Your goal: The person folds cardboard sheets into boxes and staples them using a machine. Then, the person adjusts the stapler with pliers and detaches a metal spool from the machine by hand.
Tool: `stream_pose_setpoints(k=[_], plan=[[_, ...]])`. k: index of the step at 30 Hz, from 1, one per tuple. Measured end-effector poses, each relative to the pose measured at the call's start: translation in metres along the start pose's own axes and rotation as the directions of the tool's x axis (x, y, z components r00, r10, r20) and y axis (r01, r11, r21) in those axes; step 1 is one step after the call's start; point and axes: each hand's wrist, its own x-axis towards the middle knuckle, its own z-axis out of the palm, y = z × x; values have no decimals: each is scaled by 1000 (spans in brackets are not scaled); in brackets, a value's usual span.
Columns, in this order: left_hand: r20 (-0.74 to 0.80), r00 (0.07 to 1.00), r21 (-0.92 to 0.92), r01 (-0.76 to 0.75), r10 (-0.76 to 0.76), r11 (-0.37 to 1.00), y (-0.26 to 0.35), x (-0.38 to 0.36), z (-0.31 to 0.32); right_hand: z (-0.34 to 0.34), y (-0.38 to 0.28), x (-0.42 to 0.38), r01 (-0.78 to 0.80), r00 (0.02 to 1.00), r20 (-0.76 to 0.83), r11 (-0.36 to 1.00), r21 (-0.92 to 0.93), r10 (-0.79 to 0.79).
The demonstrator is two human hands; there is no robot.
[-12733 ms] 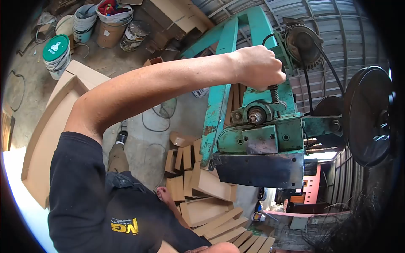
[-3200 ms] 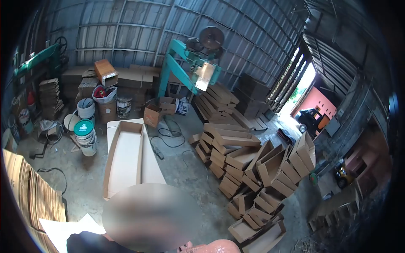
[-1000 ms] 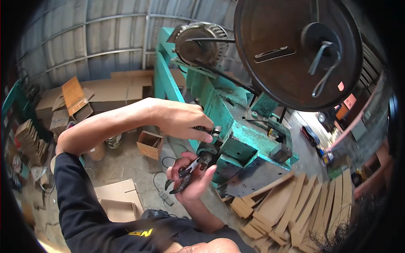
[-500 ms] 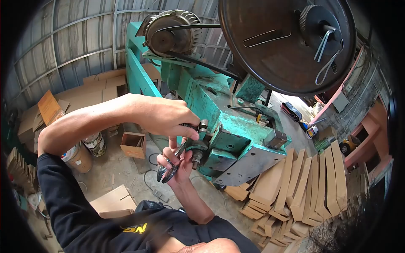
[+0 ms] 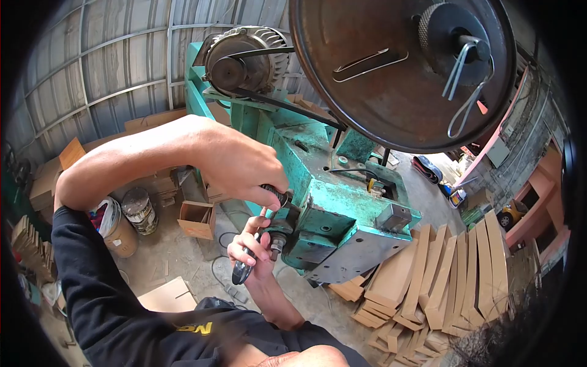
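Now, in the head view, the person's left hand (image 5: 238,162) reaches across from the left, back of the hand uppermost, its fingers clenched over a dark ribbed part (image 5: 279,196) at the near side of a green machine (image 5: 324,202). Much of that part is hidden under the hand. Just below, the right hand (image 5: 254,251) is turned palm up, its fingers grasping a dark-handled tool (image 5: 242,272); the handles slant down and the working end is hard to make out among the fingers. A metal rod end (image 5: 278,242) sticks out of the machine just beside the right thumb.

Above the machine body is a big dark wheel (image 5: 391,104), with bent wire (image 5: 455,76) hanging at its hub. A black belt (image 5: 269,103) runs between the finned motor (image 5: 244,61) and the wheel's side. Long cardboard trays (image 5: 440,275) are stacked at the lower right; a small carton (image 5: 197,221) and a paint can (image 5: 139,211) stand on the floor at left.
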Motion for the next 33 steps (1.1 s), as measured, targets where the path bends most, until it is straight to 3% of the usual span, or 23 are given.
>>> stream_pose_setpoints(k=[4,8,11,14,21,25,29,31,33], plan=[[57,995,23,82,-83,996,9,3,-11,-2,0,-1,53,999,5,998,-30,-53],[1,999,1,32,-32,999,7,6,-14,-6,1,0,69,997,27,997,-43,-68],[43,992,24,113,-114,993,13,9,-19,-6,2,-3,92,996,13,994,-53,-92],[-17,994,84,110,-109,990,16,9,-18,-5,3,-3,105,994,-6,994,-22,-105],[5,980,185,196,-201,963,34,11,-33,-4,3,-2,100,995,19,995,-28,-100],[-170,981,220,131,-94,967,27,8,-35,-4,4,-3,110,994,-3,993,-44,-110],[-201,979,36,29,-21,999,5,3,-32,-1,4,-2,116,991,-62,988,-101,-123],[-374,926,-95,-96,54,991,0,-4,-25,-3,3,-4,94,994,-29,977,-190,-101],[-402,912,-133,-144,80,981,-6,-5,-12,2,5,-4,74,992,-79,961,-266,-98]])
